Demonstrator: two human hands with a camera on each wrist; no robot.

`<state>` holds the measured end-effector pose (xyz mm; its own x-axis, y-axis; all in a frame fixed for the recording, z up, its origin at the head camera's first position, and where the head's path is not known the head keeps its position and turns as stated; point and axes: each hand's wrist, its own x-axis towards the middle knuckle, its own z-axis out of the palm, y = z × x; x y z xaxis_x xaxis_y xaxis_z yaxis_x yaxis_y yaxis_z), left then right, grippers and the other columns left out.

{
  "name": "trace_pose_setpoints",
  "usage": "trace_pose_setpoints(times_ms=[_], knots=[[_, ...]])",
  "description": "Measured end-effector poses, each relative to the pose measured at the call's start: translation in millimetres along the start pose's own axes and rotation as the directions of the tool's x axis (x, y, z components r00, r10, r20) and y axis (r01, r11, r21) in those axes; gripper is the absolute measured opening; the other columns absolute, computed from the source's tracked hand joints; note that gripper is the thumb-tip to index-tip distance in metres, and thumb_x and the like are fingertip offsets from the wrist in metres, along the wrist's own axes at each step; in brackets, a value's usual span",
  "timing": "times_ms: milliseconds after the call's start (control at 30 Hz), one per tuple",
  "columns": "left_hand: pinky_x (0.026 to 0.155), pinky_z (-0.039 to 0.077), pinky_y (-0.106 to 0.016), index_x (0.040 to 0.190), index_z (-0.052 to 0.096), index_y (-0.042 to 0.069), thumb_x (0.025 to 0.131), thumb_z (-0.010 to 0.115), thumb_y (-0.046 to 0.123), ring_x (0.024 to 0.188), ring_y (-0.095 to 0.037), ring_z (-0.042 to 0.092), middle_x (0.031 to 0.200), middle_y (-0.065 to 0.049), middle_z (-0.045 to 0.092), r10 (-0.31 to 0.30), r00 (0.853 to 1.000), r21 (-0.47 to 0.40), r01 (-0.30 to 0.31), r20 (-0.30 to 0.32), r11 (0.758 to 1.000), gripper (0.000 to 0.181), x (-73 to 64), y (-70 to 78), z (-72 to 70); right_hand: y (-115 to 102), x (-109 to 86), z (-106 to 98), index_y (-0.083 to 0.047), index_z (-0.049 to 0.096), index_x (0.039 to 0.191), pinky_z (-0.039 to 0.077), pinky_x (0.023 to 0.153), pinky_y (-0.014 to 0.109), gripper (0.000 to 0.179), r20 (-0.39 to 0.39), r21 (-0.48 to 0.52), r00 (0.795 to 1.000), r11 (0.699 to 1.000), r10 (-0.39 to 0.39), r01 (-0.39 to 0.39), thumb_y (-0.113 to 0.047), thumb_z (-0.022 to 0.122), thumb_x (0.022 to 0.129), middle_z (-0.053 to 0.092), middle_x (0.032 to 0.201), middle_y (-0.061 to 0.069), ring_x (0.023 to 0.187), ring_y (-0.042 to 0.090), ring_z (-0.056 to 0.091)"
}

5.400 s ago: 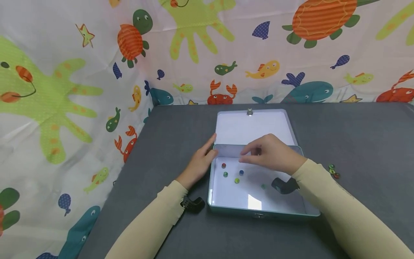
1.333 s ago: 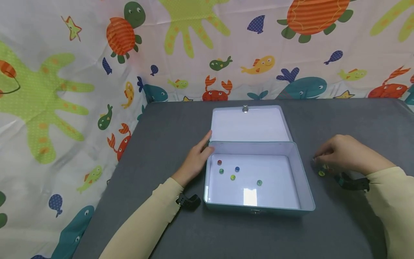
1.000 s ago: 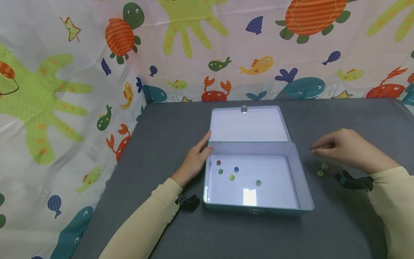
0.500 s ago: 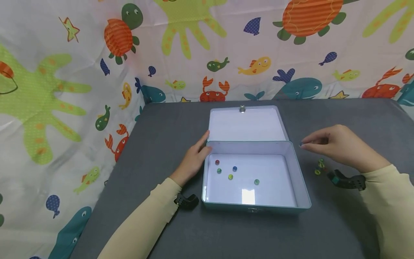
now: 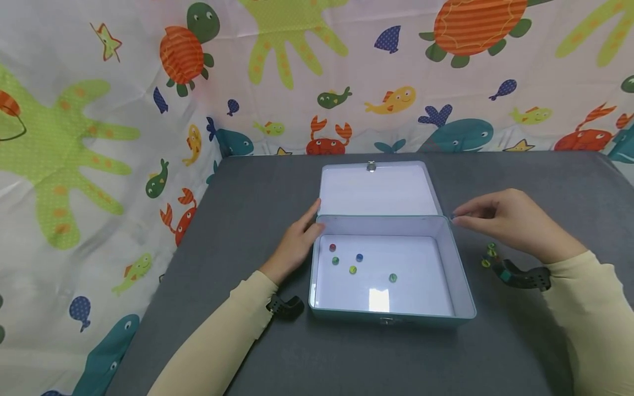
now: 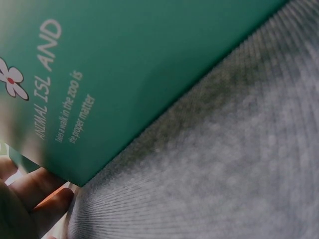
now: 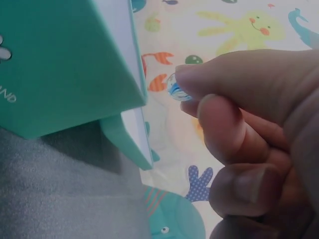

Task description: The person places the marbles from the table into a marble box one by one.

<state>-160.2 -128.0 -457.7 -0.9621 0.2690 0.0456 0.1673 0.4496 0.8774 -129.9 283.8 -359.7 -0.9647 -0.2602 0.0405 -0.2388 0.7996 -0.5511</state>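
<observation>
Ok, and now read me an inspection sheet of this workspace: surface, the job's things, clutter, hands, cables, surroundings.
Surface: dark grey, fabric-textured tabletop.
Job's things: teal box with its lid open; five marbles apart on its white floor; several loose marbles bunched on the tabletop to the box's right, count unclear.
Clutter: nothing seen.
Left hand: rests at the box's left side, near the hinge.
Right hand: pinches a clear, blue-streaked marble beside the box's right rear corner.
Cables: nothing certain; a dark line along the left sleeve could be shadow.
Surroundings: sea-animal cloth behind and to the left.
</observation>
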Motion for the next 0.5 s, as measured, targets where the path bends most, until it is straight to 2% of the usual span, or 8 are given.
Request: trace_pose_setpoints(times_ms=[167,367,500], knots=[[0.125,0.026,-0.055,0.169,0.027,0.030,0.105,0.047,0.045,0.157,-0.024,0.028,0.171,0.003,0.031,-0.004,1.000,-0.015,0.004,-0.001,1.000,0.068,0.7,-0.4,1.1,-5.9,1.4,0.5,-0.007,0.082,0.110,0.046,0.058,0.027,0.025,-0.010,0.005,1.000,1.000,-0.018,0.018,-0.024,0.082,0.093,0.076,0.085,0.003,0.068,0.015,0.056],[0.125,0.027,-0.053,0.168,0.028,0.031,0.105,0.047,0.045,0.156,-0.024,0.030,0.170,0.003,0.032,-0.001,1.000,-0.020,0.001,-0.006,1.000,0.067,0.8,-2.6,0.7,-15.7,5.4,0.1,-0.006,0.083,0.110,0.047,0.058,0.026,0.022,-0.023,0.010,0.999,1.000,-0.029,0.030,-0.020,0.083,0.092,0.076,0.082,0.002,0.067,0.015,0.056],[0.125,0.028,-0.054,0.168,0.029,0.031,0.105,0.048,0.046,0.156,-0.025,0.031,0.170,0.002,0.033,0.002,1.000,-0.030,-0.002,-0.008,1.000,0.068,-0.6,-2.5,0.1,-22.5,10.1,2.3,-0.006,0.083,0.111,0.049,0.061,0.025,0.024,-0.018,0.034,0.999,0.999,-0.034,0.035,-0.021,0.083,0.092,0.078,0.086,0.002,0.070,0.016,0.059]])
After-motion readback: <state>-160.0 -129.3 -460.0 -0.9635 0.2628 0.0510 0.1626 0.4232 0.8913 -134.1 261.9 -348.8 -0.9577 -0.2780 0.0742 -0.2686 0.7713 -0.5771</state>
